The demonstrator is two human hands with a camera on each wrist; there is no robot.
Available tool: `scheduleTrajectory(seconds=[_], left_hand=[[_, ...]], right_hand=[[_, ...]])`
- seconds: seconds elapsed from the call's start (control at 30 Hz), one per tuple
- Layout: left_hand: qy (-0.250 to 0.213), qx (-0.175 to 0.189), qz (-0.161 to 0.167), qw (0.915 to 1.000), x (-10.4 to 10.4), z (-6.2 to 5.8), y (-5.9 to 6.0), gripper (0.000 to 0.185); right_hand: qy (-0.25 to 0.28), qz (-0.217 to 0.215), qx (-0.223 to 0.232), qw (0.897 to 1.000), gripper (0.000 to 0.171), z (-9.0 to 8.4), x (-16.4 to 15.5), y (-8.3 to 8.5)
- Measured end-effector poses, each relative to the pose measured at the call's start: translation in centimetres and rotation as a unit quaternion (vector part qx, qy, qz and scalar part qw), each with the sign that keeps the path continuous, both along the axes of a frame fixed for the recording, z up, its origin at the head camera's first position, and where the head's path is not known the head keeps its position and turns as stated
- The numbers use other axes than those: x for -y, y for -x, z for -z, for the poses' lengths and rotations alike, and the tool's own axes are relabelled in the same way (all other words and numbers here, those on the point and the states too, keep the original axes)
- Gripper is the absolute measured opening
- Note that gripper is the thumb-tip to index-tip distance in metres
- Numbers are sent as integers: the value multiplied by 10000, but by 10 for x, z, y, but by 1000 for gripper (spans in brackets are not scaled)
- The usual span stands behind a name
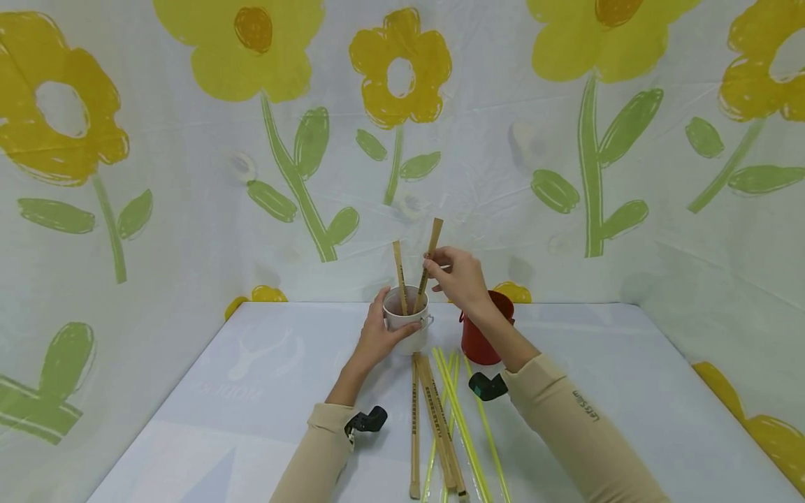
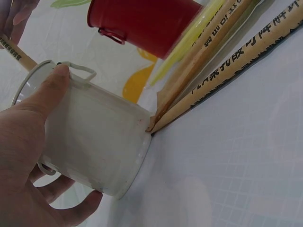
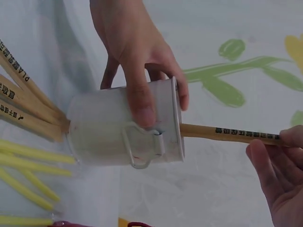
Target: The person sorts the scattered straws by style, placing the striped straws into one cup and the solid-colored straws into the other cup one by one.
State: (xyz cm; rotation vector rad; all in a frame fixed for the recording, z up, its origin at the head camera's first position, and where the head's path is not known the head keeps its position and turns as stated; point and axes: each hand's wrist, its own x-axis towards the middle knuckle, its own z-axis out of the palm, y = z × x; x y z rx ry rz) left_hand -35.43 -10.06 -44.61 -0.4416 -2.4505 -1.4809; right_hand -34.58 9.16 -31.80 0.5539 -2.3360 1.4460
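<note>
My left hand (image 1: 375, 339) grips a small white metal bucket (image 2: 99, 137) around its side, thumb near the rim in the left wrist view. A paper-wrapped straw (image 1: 399, 269) stands inside, leaning on the rim. My right hand (image 1: 463, 281) pinches a second paper-wrapped straw (image 3: 208, 133) between thumb and fingers, its lower end inside the bucket mouth. Several brown paper-wrapped straws (image 1: 434, 419) with dark printing lie on the table in front of the bucket, their far ends right at its base. The bottoms of the straws in the bucket are hidden.
A red bucket (image 1: 479, 342) stands to the right of the white one, partly behind my right forearm. Several yellow straws (image 1: 464, 419) lie beside the brown ones on the white table (image 1: 264, 433). A flower-printed curtain (image 1: 478, 154) rises behind the table's far edge.
</note>
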Motion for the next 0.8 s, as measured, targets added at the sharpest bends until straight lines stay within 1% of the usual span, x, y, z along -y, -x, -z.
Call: scheduleTrajectory(seconds=[0.23, 0.43, 0.67, 0.8], left_hand=[[-59, 14, 7, 10000, -1, -1, 0, 96], [-36, 17, 9, 10000, -1, 1, 0, 97], [-9, -54, 7, 10000, -1, 2, 1, 96], [-11, -35, 1, 10000, 0, 1, 1, 97]], right_hand=[[50, -60, 147, 9999, 23, 7, 6, 1], [-27, -102, 325, 9994, 23, 15, 9, 2], [-150, -76, 352, 9992, 22, 23, 10, 3], [-165, -24, 348, 9993, 22, 29, 13, 4]])
